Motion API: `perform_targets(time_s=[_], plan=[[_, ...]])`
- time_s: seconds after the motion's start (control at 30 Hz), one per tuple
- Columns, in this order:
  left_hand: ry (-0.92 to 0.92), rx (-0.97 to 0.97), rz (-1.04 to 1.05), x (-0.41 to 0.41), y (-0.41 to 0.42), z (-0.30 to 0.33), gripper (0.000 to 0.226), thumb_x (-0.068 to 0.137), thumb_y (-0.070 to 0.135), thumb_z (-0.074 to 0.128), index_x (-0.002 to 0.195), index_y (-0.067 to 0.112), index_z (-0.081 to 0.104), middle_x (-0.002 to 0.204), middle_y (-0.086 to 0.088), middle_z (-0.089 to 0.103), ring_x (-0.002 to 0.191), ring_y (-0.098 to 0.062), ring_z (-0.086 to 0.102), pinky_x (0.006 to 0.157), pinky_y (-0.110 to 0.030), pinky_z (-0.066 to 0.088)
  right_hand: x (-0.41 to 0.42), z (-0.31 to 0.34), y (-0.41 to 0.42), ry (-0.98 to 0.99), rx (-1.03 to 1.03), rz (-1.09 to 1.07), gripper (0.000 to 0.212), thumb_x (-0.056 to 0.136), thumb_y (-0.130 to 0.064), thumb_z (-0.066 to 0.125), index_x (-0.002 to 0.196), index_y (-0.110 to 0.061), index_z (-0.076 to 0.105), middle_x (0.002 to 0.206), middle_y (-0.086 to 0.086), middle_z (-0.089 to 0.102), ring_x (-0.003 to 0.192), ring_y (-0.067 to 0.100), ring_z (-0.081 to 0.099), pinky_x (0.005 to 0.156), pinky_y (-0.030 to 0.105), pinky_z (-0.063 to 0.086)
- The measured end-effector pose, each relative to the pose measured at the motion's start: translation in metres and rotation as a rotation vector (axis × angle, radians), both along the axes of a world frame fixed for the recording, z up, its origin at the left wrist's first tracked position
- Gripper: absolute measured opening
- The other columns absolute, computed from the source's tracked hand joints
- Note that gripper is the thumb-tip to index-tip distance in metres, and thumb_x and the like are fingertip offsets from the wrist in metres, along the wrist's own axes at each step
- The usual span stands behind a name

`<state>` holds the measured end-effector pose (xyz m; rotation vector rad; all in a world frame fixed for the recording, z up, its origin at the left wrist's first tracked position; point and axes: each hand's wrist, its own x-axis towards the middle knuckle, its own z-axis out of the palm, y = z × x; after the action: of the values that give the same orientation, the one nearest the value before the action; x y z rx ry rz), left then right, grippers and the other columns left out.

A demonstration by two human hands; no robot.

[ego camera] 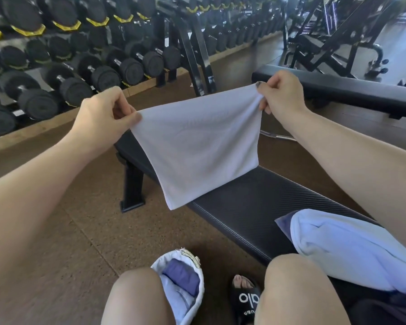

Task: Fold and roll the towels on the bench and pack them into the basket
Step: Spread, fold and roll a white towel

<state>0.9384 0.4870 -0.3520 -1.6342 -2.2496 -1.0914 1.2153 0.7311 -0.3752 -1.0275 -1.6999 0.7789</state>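
Two hands hold one white towel [197,146] up in the air over the far end of the counter [244,202]: left hand [103,113] pinches its top left corner, right hand [279,95] pinches the top right, cloth hanging btwn them, lower corner dangling past the counter's left edge. More towels [352,252] are heaped at the counter's near right end. Basket [185,277] sits on the floor by the near left edge w/ towels inside.

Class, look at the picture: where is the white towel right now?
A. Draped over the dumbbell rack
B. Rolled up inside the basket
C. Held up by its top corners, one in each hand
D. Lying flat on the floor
C: the left hand and right hand each pinch a top corner of the white towel, which hangs above the bench.
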Motion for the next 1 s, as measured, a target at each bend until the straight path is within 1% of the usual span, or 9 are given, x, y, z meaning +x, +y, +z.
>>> perform_targets(time_s=[0.1,0.17,0.3,0.43,0.53,0.67,0.77,0.87,1.0], plan=[[0.029,-0.019,-0.025,-0.001,-0.004,0.002,0.016,0.092,0.019,0.071,0.087,0.016,0.056,0.093,-0.001,0.069,0.087,-0.020,0.065,0.072,-0.025,0.049,0.005,0.006,0.000,0.006,-0.035,0.102,0.011,0.093,-0.018,0.062,0.102,-0.013,0.057,0.064,0.002,0.066,0.051,0.026,0.060,0.050,0.026,0.045],[0.053,-0.039,-0.043,-0.001,-0.007,0.003,0.010,0.094,0.015,0.068,0.096,0.018,0.058,0.095,-0.002,0.066,0.089,-0.022,0.063,0.074,-0.028,0.048,0.007,0.010,0.001,-0.037,-0.097,0.173,0.020,0.096,-0.012,0.059,0.114,-0.006,0.063,0.083,0.014,0.069,0.059,0.026,0.066,0.054,0.027,0.050],[0.080,-0.083,-0.046,0.002,-0.008,0.002,0.012,0.096,0.009,0.060,0.105,0.017,0.059,0.099,-0.002,0.064,0.092,-0.022,0.059,0.078,-0.031,0.045,0.011,0.014,-0.006,-0.160,-0.253,0.293,0.029,0.095,0.003,0.050,0.121,0.007,0.062,0.090,0.026,0.066,0.069,0.025,0.071,0.065,0.027,0.058],[0.148,-0.125,-0.049,0.000,-0.006,0.001,0.022,0.095,0.003,0.059,0.113,0.013,0.063,0.106,-0.007,0.067,0.095,-0.023,0.060,0.084,-0.032,0.048,0.014,0.017,-0.011,-0.260,-0.248,0.331,0.023,0.091,0.007,0.052,0.111,0.004,0.063,0.091,0.028,0.065,0.075,0.030,0.074,0.074,0.035,0.062],[0.208,-0.153,-0.029,0.000,-0.004,0.003,0.024,0.095,0.002,0.058,0.115,0.010,0.067,0.107,-0.009,0.068,0.096,-0.023,0.060,0.085,-0.033,0.048,0.018,0.022,-0.014,-0.268,-0.224,0.309,0.016,0.091,0.009,0.052,0.102,-0.001,0.058,0.086,0.025,0.062,0.072,0.032,0.072,0.063,0.033,0.061],[0.320,-0.254,-0.018,0.002,-0.004,0.007,0.027,0.097,0.005,0.052,0.118,0.009,0.070,0.112,-0.012,0.070,0.102,-0.031,0.062,0.089,-0.041,0.050,0.018,0.028,-0.016,-0.270,-0.196,0.267,0.014,0.088,0.008,0.052,0.094,-0.005,0.055,0.085,0.028,0.062,0.067,0.030,0.073,0.052,0.029,0.054],[0.340,-0.298,-0.009,0.006,-0.004,0.010,0.026,0.099,0.006,0.051,0.115,0.008,0.072,0.108,-0.013,0.071,0.102,-0.033,0.063,0.088,-0.042,0.051,0.015,0.031,-0.018,-0.155,-0.217,0.247,0.016,0.087,0.008,0.051,0.087,-0.007,0.053,0.080,0.023,0.062,0.071,0.033,0.075,0.065,0.034,0.060],[0.302,-0.209,0.015,0.006,-0.005,0.013,0.021,0.097,0.006,0.055,0.107,0.009,0.072,0.098,-0.011,0.071,0.096,-0.033,0.064,0.082,-0.041,0.051,0.016,0.032,-0.017,-0.061,-0.195,0.206,0.015,0.086,0.006,0.053,0.085,-0.009,0.053,0.076,0.018,0.064,0.075,0.035,0.075,0.079,0.044,0.062],[0.278,-0.227,0.033,0.004,-0.008,0.005,0.011,0.096,0.009,0.059,0.105,0.013,0.065,0.098,-0.009,0.067,0.091,-0.031,0.062,0.076,-0.040,0.050,0.017,0.017,-0.018,-0.212,-0.124,0.220,0.008,0.086,-0.007,0.062,0.089,-0.013,0.066,0.072,0.011,0.073,0.073,0.027,0.076,0.085,0.045,0.061]])
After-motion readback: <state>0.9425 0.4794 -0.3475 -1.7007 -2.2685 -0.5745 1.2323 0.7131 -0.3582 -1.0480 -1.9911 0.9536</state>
